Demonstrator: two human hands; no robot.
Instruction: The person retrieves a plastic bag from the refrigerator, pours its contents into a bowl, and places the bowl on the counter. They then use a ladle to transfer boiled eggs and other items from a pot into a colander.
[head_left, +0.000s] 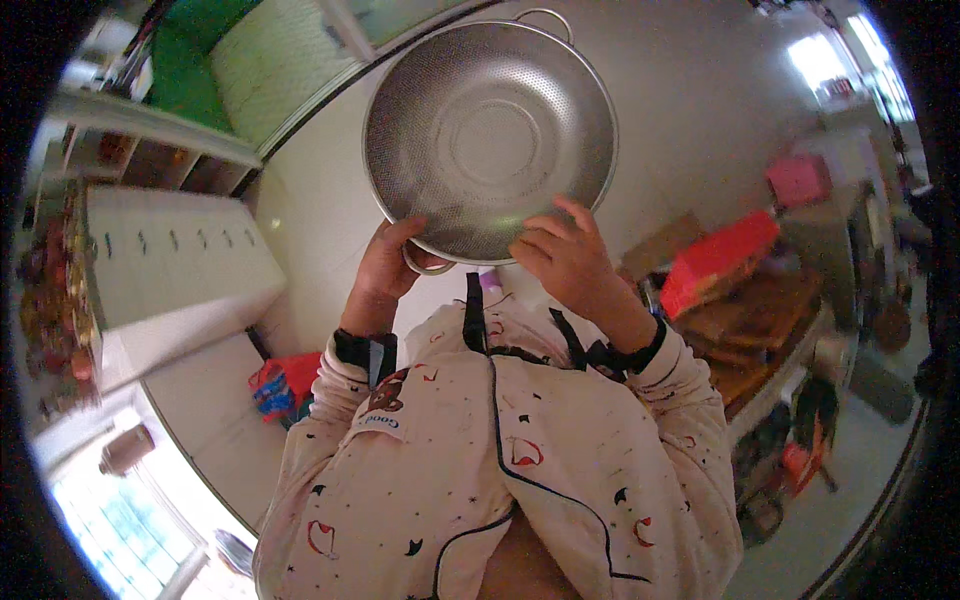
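A round perforated metal colander (491, 142) with two loop handles is held out in front of me, its hollow facing the camera. My left hand (390, 259) grips its near rim beside the lower loop handle, with the thumb over the edge. At the near right part of the rim is my right hand (559, 247), fingers bent and apart over the perforated wall; whether it bears any of the weight cannot be told. Nothing lies inside the colander.
On the left stands a white cabinet (180, 251) with a row of small handles. A red bag (292, 379) lies near my left arm. To the right are a red box (720, 262), a brown wooden surface (757, 337) and a pink container (799, 180).
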